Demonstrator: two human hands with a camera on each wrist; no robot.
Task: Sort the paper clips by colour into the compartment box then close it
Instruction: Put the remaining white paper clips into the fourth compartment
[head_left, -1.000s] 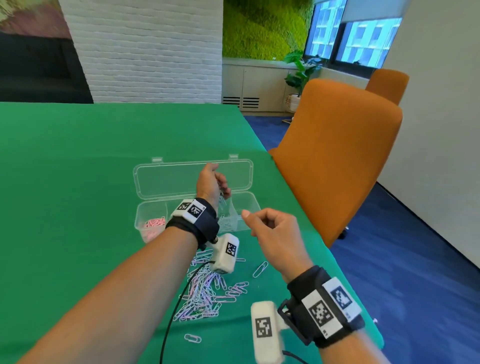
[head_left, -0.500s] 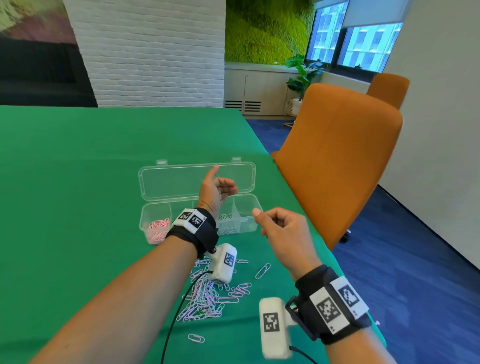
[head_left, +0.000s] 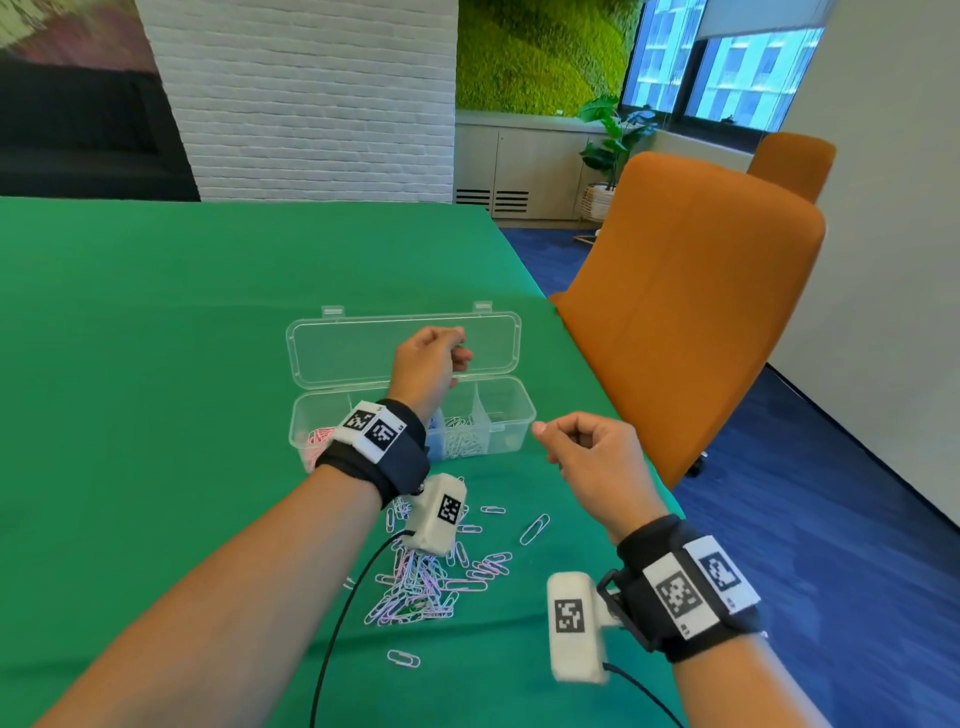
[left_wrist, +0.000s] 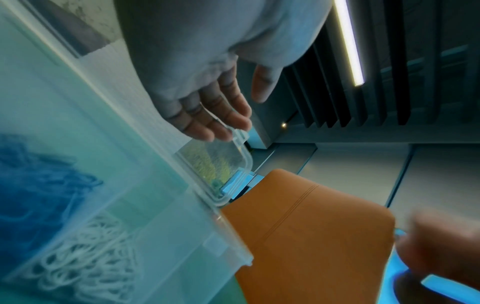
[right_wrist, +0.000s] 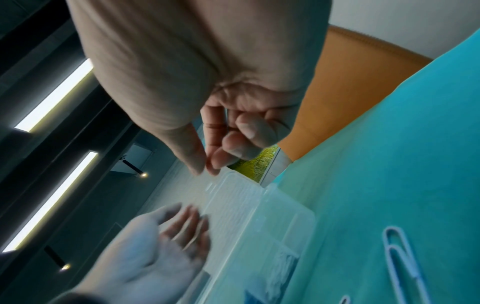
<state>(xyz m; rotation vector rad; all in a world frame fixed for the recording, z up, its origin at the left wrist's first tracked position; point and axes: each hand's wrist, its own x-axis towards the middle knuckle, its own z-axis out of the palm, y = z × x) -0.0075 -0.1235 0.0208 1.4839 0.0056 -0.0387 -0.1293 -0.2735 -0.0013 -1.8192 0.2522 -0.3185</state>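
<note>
The clear compartment box (head_left: 511, 415) stands on the green table with its lid (head_left: 353, 353) laid open behind it. Pink clips (head_left: 319, 436) fill its left compartment; blue clips (left_wrist: 39, 179) and white clips (head_left: 462, 441) lie in the middle ones. My left hand (head_left: 431, 358) hovers above the box and lid, fingers (left_wrist: 223, 115) loosely bent and thumb apart, holding nothing. My right hand (head_left: 571, 441) hangs right of the box, thumb pressed to forefinger (right_wrist: 215, 162) and the other fingers curled. No clip shows in that pinch. A pile of loose clips (head_left: 421, 582) lies under my left forearm.
Single clips (head_left: 535, 529) (head_left: 403, 659) lie apart from the pile. The table's right edge runs close to the box, with an orange chair (head_left: 691, 322) just beyond it. A black cable (head_left: 337, 623) trails from my left wrist camera.
My left hand has lifted from the white-clip compartment to above the lid, its fingers curling in. My right hand has held its pinch almost still.
</note>
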